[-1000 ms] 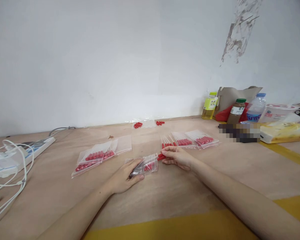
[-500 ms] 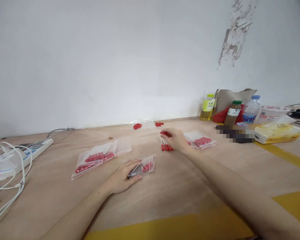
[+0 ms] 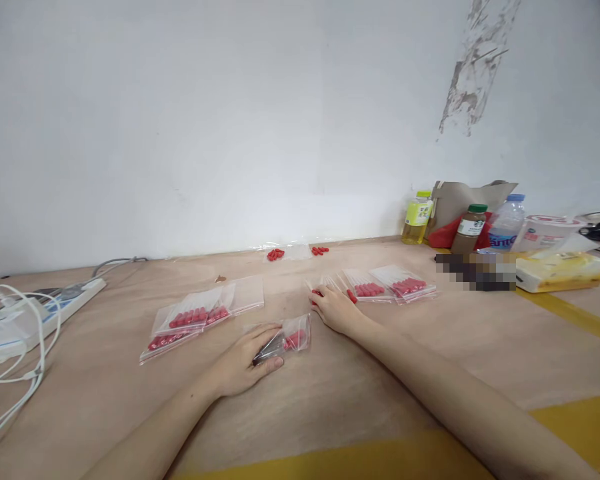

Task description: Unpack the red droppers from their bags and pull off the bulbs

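My left hand point(image 3: 247, 360) rests on the table with its thumb and fingers around a clear plastic bag point(image 3: 300, 327). Red capsule-shaped pieces point(image 3: 294, 340) show in the bag's right end, and something dark lies between thumb and fingers. Fingers lowered, my right hand point(image 3: 336, 310) holds a red capsule-shaped piece point(image 3: 315, 296) near the table. Thin white stems fan out behind those fingers, and another red piece point(image 3: 351, 296) lies at the hand's right. Flat clear bags with red pieces point(image 3: 370, 289) sit just beyond it.
Overlapping bags of red pieces point(image 3: 195, 317) lie to the left. Loose red pieces point(image 3: 275, 255) are by the wall. A power strip point(image 3: 75, 307) with white cables is far left. Bottles point(image 3: 470, 230) and a tissue pack point(image 3: 560, 270) stand at right.
My right hand has moved left and nearer to me, coming down to the table with a red piece. Behind it, another bag of red pieces is uncovered. My left hand stays put.
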### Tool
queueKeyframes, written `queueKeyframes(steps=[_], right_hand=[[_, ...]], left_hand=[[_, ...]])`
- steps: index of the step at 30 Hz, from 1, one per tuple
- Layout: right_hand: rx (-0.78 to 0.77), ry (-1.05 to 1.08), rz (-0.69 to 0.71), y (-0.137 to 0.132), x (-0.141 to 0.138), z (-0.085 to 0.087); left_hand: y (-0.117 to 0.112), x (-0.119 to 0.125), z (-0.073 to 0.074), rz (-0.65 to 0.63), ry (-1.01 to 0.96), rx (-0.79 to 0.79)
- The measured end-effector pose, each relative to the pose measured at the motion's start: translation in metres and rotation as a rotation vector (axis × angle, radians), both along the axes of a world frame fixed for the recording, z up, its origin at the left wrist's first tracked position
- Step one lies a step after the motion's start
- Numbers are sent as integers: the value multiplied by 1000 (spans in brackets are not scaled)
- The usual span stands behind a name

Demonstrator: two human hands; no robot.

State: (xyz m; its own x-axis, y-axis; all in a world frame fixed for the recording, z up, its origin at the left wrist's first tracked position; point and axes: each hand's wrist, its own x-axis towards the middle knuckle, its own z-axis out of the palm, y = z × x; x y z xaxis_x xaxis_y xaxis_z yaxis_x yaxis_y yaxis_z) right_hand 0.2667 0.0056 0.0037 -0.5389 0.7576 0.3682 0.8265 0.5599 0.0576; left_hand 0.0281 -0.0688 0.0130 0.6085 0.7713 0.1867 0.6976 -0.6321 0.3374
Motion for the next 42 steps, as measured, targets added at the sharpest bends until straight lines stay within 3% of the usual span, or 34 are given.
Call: queueKeyframes(steps=[7, 16, 22, 28, 30, 33, 35, 37, 42], right_hand=[[43, -27, -92, -5, 2, 1], [110, 155, -224, -2, 7, 0], [88, 153, -250, -9, 6, -5], [183, 362, -292, -11, 12, 16], [98, 473, -218, -16, 16, 24], [-144, 526, 91, -30, 17, 23], [-223, 543, 265, -41, 15, 15], [-237, 574, 337, -49, 12, 6], [-279, 542, 353, -52, 7, -2]], left_hand=[[0, 0, -1, -2, -4, -15], [1, -1, -2, 16, 21, -21], [2, -1, -4, 18, 24, -27], [0, -1, 1, 31, 28, -71], [-1, -1, 2, 38, 22, -81], [0, 1, 2, 53, 36, -86], [1, 4, 1, 38, 66, -81], [1, 6, 0, 9, 96, -64], [-2, 13, -2, -48, 149, -29]])
